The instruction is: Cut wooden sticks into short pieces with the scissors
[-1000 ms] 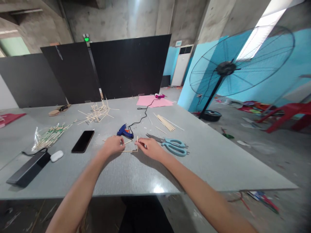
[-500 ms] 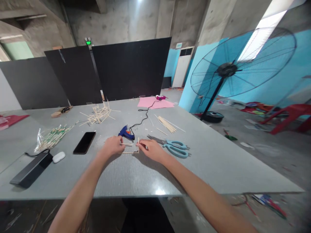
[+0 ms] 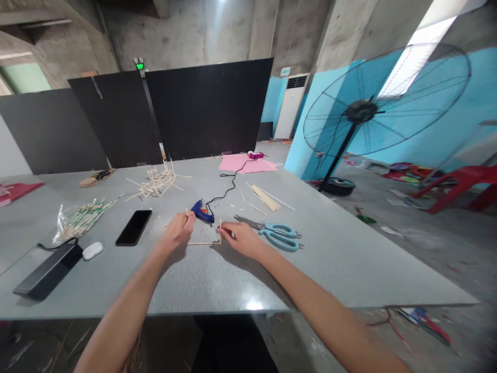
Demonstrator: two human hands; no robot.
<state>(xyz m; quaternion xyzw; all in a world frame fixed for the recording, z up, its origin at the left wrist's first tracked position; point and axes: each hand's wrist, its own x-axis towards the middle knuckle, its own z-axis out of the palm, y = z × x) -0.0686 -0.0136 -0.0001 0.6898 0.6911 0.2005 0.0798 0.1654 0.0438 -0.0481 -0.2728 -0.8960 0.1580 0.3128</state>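
Observation:
My left hand (image 3: 180, 229) is closed in a pinch beside the blue glue gun (image 3: 202, 211). A thin wooden stick (image 3: 166, 226) pokes out a little past its left side; the rest is hidden by the fingers. The fingers of my right hand (image 3: 238, 237) pinch a short wooden stick (image 3: 220, 224). That short stick meets the end of a longer stick (image 3: 204, 243) lying on the table, forming a corner. Scissors with light blue handles (image 3: 279, 230) lie just right of my right hand, blades toward it.
Loose sticks (image 3: 266, 198) lie behind the scissors. A stick structure (image 3: 157, 182), a phone (image 3: 134, 228), bagged sticks (image 3: 83, 220), a white case (image 3: 92, 250) and a dark long box (image 3: 49, 272) occupy the left. The glue gun's black cord (image 3: 233, 181) runs to pink sheets (image 3: 236, 162).
My left hand has turned and lifted slightly toward the glue gun. The stick that pointed right from its fingers no longer shows there. My right hand stays nearly in place.

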